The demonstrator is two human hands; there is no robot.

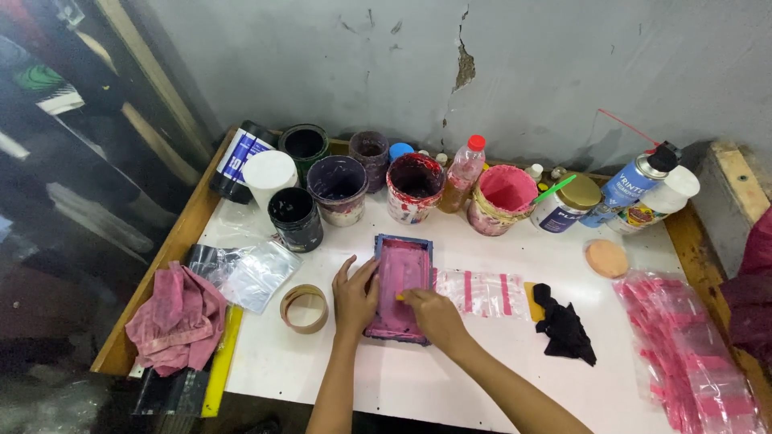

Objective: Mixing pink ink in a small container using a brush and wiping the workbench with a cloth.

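The left hand (pixel 355 296) is bracing the pink-inked frame (pixel 400 285), fingers flat, while the right hand (pixel 432 313) is gripping a yellow squeegee (pixel 400 296) mid-frame, stroke unfinished

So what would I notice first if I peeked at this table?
Probably the pink-stained rectangular frame in the middle, with the left hand steadying its edge and the right hand pressing on it. Behind it stands a row of messy paint pots, and a heap of pink-striped plastic bags lies at the right.
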